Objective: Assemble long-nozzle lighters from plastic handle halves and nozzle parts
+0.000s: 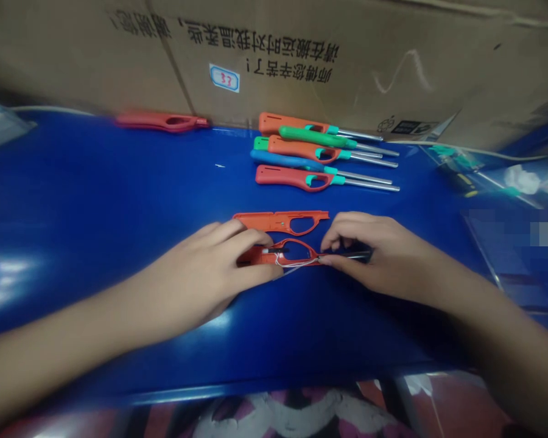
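My left hand [214,258] is closed round the handle end of an open orange-red lighter shell half [252,255], thumb below and fingers above. Inside that half sits a small black-and-white igniter piece [275,250], from which thin white wires [296,264] run to the right. At the nose end of the shell, my right hand [379,249] pinches a dark, shiny lighter tube [360,255]; its fingertips partly hide where tube and wires meet. Just above, the matching orange shell half [265,222] lies on the table, close to my left fingers.
Several assembled lighters [296,177] in red, orange, green and blue lie behind my hands. A red lighter body [164,121] is at the back left. A cardboard box [274,97] borders the blue table [119,194]. Plastic bags with turquoise parts [456,157] lie at right.
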Demonstrator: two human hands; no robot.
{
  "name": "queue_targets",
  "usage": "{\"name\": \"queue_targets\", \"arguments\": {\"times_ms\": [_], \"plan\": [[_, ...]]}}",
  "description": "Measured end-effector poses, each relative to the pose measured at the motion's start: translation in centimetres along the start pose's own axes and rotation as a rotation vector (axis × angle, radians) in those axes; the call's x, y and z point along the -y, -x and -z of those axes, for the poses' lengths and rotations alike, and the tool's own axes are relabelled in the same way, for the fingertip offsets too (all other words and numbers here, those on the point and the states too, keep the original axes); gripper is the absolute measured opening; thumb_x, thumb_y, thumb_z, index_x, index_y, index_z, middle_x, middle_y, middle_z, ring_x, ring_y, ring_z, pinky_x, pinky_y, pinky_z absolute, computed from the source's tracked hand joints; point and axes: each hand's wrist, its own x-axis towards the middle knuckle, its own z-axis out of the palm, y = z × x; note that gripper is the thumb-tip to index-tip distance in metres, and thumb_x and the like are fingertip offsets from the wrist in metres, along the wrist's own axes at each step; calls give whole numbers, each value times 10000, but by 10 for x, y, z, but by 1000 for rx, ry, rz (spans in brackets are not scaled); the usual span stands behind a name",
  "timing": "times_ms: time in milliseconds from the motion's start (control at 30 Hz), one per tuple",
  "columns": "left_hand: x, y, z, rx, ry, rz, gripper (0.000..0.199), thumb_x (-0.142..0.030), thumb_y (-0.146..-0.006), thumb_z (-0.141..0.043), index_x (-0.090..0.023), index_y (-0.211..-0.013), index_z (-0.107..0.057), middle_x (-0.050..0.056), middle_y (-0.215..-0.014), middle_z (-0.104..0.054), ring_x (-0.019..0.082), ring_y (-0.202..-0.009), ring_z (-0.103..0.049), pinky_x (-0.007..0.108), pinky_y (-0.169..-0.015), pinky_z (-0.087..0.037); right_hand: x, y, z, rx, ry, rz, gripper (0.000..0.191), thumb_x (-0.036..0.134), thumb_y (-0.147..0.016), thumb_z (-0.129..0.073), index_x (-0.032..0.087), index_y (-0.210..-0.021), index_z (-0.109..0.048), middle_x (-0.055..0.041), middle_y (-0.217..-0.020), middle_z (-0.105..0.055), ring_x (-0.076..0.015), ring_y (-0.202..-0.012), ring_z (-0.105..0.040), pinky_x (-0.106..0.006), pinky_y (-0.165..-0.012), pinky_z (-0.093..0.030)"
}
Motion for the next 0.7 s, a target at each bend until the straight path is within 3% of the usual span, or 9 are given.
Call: {"name": "queue_targets", "arguments": {"times_ms": [133, 300, 400, 533, 700], "plan": [[0, 0, -2, -32, 12, -16, 468, -105, -931, -512, -313, -1338, -610, 127, -1269, -595, 311, -1071, -568, 445, -809, -545, 8, 3, -3, 19, 8, 140, 133, 188, -948, -601, 219, -1071, -636, -36, -1091, -642, -158, -988, -602, -284, -828, -470], [0, 1, -1, -16, 5, -17, 479, -83, -916, -502, -294, -1333, -609, 140, -1281, -593, 325, -1068, -561, 456, -805, -539, 14, 5, -15, 58, 270, 307, 210, 248, -1022, -494, 256, -1185, -626, -40, -1120, -645, -159, -867, -598, -286, -654, -413], [0, 1, 0, -4, 2, -5, 509, -78, -909, -506, -298, -1360, -587, 132, -1283, -598, 316, -1061, -560, 448, -808, -539, 14, 4, -18, 97, 326, 317, 189, 239, -1022, -480, 248, -1121, -642, -24, -1073, -651, -143, -786, -572, -278, -597, -371], [1, 0, -1, -5, 22, -17, 527, -81, -931, -473, -284, -1411, -550, 141, -1283, -590, 325, -1078, -559, 467, -816, -546, 12, 4, -16, 118, 244, 321, 169, 278, -1010, -501, 206, -1042, -651, -42, -1135, -627, -147, -836, -587, -299, -673, -423], [1, 0, -2, -3, 17, -15, 514, -93, -934, -478, -292, -1400, -564, 140, -1263, -591, 325, -1066, -562, 466, -804, -548, 11, 4, -18, 90, 186, 311, 167, 297, -1018, -514, 193, -928, -609, -32, -1051, -629, -140, -850, -593, -288, -696, -429]]}}
